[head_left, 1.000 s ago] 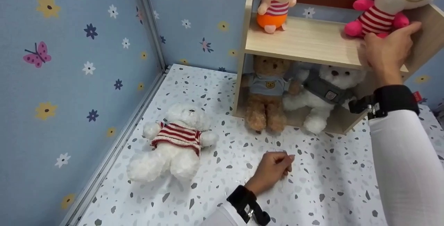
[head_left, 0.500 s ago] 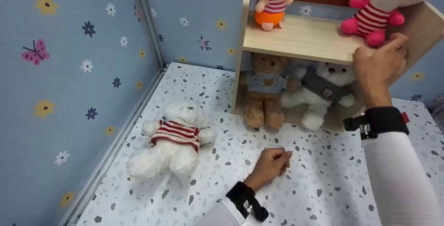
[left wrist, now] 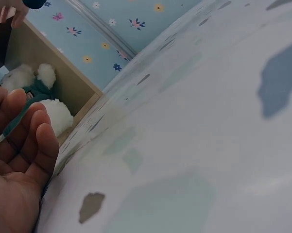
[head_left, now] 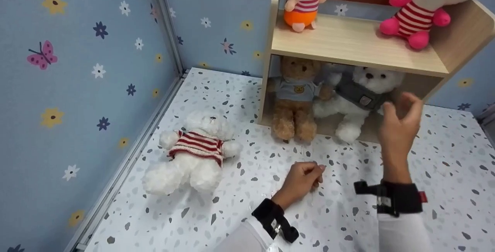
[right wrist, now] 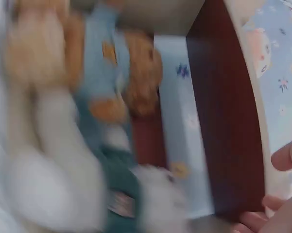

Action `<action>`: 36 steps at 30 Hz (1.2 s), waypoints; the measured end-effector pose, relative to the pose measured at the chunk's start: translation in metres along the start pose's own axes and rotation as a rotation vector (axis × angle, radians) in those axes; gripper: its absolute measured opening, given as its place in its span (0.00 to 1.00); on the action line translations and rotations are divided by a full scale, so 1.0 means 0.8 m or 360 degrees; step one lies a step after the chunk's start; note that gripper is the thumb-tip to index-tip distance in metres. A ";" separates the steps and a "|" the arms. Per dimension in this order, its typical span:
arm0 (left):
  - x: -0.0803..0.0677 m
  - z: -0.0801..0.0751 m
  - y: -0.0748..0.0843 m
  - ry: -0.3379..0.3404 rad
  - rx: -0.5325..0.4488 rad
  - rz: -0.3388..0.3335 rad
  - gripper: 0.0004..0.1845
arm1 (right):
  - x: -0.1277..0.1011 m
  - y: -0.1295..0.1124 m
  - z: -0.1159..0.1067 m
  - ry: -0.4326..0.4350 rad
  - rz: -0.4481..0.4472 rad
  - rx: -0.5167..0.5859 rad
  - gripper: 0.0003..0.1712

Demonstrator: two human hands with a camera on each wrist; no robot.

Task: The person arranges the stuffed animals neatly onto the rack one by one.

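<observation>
five plush toys: two on the upper shelf (head_left: 348,47), two below, one striped-sweater white bear (head_left: 193,155) supine on the floor, head toward 12 o'clock. right hand (head_left: 398,128) relaxed, empty, beside the grey-vested white bear (head_left: 359,101) at 1 o'clock. left hand (head_left: 303,180) loosely curled, empty, on the floor.

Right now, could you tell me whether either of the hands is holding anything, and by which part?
Nothing is held: the right hand is in the air, empty, and the left hand rests loosely curled on the floor.

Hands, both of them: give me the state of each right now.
Left hand: loosely curled, resting on the table, holding nothing.
Right hand: open, fingers relaxed, in the air in front of the white bear in grey, holding nothing.
</observation>
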State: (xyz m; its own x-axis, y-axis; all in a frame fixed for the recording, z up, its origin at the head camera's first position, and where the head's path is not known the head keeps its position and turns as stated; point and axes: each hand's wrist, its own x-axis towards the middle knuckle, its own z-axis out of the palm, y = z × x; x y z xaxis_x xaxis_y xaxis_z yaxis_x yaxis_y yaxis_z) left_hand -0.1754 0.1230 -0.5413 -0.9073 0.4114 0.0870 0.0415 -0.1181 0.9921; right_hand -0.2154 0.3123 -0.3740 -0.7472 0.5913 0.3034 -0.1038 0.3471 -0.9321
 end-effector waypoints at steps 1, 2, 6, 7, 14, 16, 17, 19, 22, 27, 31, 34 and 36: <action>0.000 0.001 0.000 0.0004 -0.0004 -0.0004 0.23 | -0.013 0.011 0.002 -0.0035 0.0137 0.0156 0.18; 0.001 0.001 0.000 0.0010 -0.0008 -0.0008 0.22 | -0.025 0.023 0.005 -0.0075 0.0277 0.0286 0.16; -0.001 0.003 0.006 -0.0001 -0.0034 -0.0001 0.22 | -0.062 0.077 0.016 -0.0295 0.0643 0.0556 0.09; -0.002 0.002 0.010 -0.0001 -0.0044 0.0009 0.21 | -0.070 0.089 0.020 -0.0358 0.0721 0.0597 0.08; -0.009 0.001 0.030 0.0011 -0.0102 0.0073 0.20 | -0.098 0.142 0.021 -0.0655 0.1374 0.1400 0.05; -0.009 0.003 0.031 0.0013 -0.0114 0.0090 0.20 | -0.099 0.152 0.018 -0.0686 0.1472 0.1625 0.08; -0.008 0.003 0.030 0.0012 -0.0113 0.0100 0.20 | -0.100 0.156 0.016 -0.0717 0.1481 0.1730 0.10; -0.007 0.003 0.027 0.0009 -0.0110 0.0104 0.20 | -0.103 0.165 0.014 -0.0787 0.1434 0.1920 0.14; -0.003 0.001 0.017 0.0011 -0.0113 0.0066 0.20 | -0.109 0.176 0.013 -0.0943 0.1341 0.2145 0.18; 0.002 -0.005 0.007 0.0007 -0.0161 -0.0019 0.20 | -0.118 0.183 0.016 -0.1106 0.1261 0.2287 0.20; 0.003 -0.012 0.012 0.0001 -0.0168 -0.0054 0.18 | -0.119 0.183 0.017 -0.1170 0.1222 0.2251 0.21; 0.002 -0.020 0.021 0.0047 -0.0107 -0.0061 0.17 | -0.118 0.182 0.017 -0.1212 0.1215 0.2219 0.21; 0.001 -0.029 0.033 0.0090 -0.0029 -0.0049 0.16 | -0.119 0.181 0.018 -0.1233 0.1218 0.2178 0.22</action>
State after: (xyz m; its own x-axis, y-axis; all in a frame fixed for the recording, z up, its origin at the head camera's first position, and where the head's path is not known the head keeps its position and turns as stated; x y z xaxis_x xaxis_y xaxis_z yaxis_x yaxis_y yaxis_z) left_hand -0.1847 0.0995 -0.5171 -0.9303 0.3632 0.0509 0.0062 -0.1232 0.9924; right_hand -0.1690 0.2959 -0.5404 -0.9594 -0.2813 -0.0223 0.2652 -0.8718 -0.4118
